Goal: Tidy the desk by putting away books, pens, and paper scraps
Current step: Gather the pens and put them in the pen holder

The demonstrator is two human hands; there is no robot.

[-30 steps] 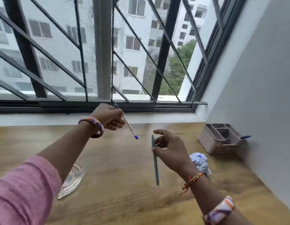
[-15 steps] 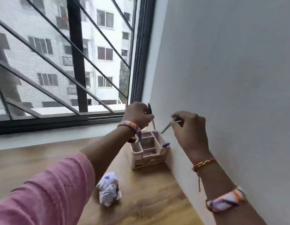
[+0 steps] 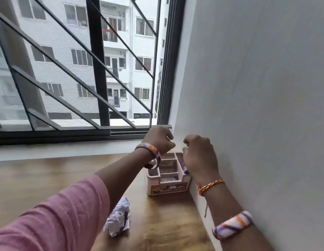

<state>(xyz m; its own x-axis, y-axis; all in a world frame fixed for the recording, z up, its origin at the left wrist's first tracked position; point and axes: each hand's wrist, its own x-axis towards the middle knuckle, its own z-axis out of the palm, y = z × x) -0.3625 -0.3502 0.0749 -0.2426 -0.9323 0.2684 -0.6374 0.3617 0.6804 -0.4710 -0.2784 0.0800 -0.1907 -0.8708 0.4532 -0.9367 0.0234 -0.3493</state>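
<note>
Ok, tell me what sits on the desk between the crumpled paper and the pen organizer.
Nothing. In the head view, only bare wooden desk separates the crumpled paper from the pen organizer; the left forearm crosses above that stretch.

I have a single view, from the camera worn on the person's head, so no second view shares any of it. It looks forward and down over both forearms toward the far right corner of a wooden desk (image 3: 48,178), where the barred window (image 3: 96,69) meets the grey wall (image 3: 257,87). The wide lens bends the bars and tilts the wall inward. It sits close: the pink sleeve (image 3: 54,220) fills the lower left corner, and the left hand (image 3: 157,140) and right hand (image 3: 199,156) hang mid-frame above a compartmented pen holder (image 3: 168,185) set against the wall. A crumpled paper (image 3: 119,218) lies nearer me on the desk.
</note>
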